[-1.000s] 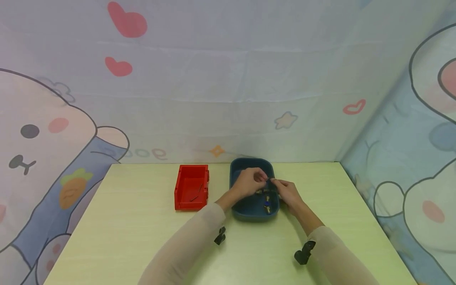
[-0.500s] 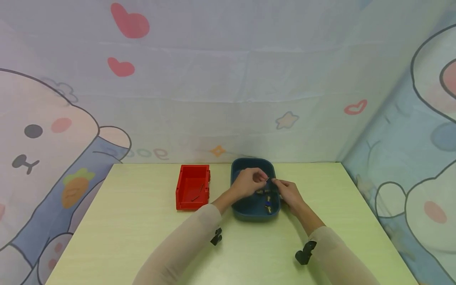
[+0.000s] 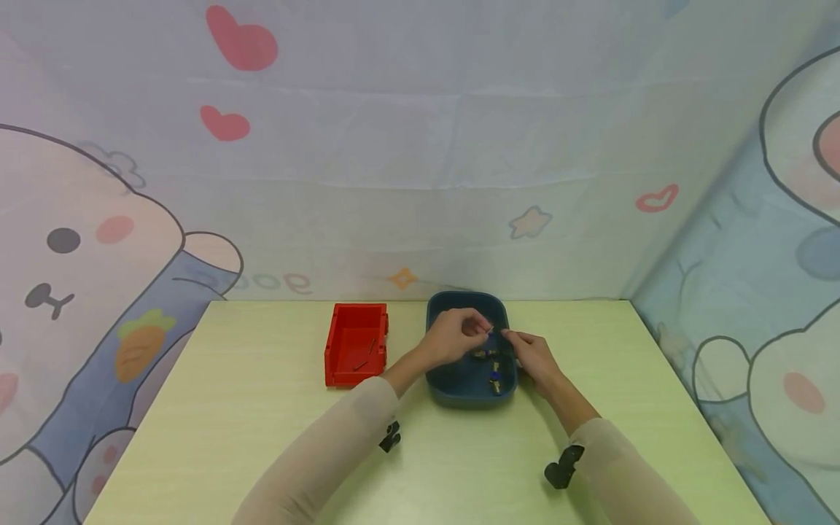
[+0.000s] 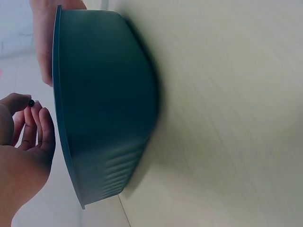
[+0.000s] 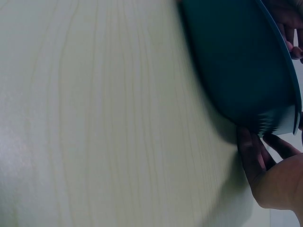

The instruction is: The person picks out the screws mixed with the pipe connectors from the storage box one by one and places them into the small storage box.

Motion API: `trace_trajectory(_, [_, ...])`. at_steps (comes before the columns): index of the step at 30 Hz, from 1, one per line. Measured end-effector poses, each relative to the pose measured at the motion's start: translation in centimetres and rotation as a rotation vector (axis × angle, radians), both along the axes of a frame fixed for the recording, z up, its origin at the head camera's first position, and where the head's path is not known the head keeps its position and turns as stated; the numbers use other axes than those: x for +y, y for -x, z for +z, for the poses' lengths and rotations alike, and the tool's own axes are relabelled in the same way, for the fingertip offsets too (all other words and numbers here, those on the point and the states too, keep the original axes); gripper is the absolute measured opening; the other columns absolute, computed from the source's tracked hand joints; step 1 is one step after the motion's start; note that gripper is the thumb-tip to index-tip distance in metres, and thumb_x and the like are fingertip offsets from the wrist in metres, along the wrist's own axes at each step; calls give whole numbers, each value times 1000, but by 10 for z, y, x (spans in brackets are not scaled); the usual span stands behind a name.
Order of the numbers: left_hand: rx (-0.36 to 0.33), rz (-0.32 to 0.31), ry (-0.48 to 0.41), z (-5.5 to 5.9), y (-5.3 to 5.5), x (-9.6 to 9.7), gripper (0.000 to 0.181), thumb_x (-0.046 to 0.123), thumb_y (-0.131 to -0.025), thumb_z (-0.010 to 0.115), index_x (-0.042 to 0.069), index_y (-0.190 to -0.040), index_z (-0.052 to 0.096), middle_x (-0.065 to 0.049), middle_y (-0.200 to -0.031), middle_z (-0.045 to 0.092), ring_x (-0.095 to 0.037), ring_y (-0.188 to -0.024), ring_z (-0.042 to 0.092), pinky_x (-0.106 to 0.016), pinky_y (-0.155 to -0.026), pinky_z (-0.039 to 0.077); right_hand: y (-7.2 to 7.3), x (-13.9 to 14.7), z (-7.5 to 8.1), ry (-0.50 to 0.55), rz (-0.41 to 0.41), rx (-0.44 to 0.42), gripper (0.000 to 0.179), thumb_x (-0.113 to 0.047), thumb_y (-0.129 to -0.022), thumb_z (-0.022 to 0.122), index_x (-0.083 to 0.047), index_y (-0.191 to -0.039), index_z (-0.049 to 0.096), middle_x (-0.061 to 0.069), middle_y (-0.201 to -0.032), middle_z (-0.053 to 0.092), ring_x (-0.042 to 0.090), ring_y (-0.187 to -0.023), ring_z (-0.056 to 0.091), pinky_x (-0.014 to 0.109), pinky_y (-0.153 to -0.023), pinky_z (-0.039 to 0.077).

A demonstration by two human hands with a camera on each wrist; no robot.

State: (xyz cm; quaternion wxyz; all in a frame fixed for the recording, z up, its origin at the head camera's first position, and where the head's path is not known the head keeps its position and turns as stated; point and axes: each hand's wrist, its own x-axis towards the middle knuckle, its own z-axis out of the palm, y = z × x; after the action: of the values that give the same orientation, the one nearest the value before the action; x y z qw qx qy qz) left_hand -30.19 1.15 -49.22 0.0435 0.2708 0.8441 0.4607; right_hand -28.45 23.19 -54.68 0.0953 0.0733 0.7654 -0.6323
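A dark blue plastic bin [image 3: 453, 383] stands at the back of the table, with several small brass-coloured fittings [image 3: 495, 384] with blue parts inside it. My left hand [image 3: 453, 335] is over the bin, thumb and fingertips pinching a small black round-ended piece [image 4: 31, 102]; the rest of that piece is hidden. At the bin's right side, my right hand [image 3: 534, 357] grips the wall. In the right wrist view its fingers [image 5: 251, 146] press the bin's outer wall, while a fingertip shows over the rim. The inside of the bin is hidden in both wrist views.
Left of the bin stands a red open-front box [image 3: 354, 380] with thin dark rods [image 3: 360, 364] lying in it. The pale wooden table [image 3: 459, 467] meets a printed cloth backdrop [image 3: 367, 219] just behind both containers.
My left forearm has swung slightly to the left while its fingertips stay over the bin. A bit of blue now shows below the left fingertips. My right hand barely moves.
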Motion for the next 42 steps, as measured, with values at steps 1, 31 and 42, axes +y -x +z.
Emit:
trace_trajectory(1, [-1, 0, -1, 0, 0, -1, 14, 12, -100, 74, 5, -112, 75, 2, -97, 73, -8, -86, 68, -24, -81, 56, 0, 0, 0, 0, 0, -1, 62, -45, -109, 56, 4, -145, 60, 24, -150, 56, 39, -138, 52, 57, -115, 43])
trace_trajectory(31, [38, 14, 7, 23, 5, -67, 14, 12, -101, 71, 5, -113, 72, -2, -102, 73, -19, -92, 67, -30, -81, 58, 0, -3, 3, 16, 8, 4, 65, -44, -109, 56, 4, -152, 52, 25, -155, 51, 44, -146, 45, 57, -121, 35])
trace_trajectory(42, [-10, 63, -15, 34, 9, -87, 13, 11, -101, 72, 6, -113, 71, -3, -107, 72, -21, -96, 68, -33, -84, 60, 1, -4, 6, -11, 2, -5, 60, -41, -111, 55, 5, -149, 55, 26, -150, 56, 41, -141, 50, 55, -116, 42])
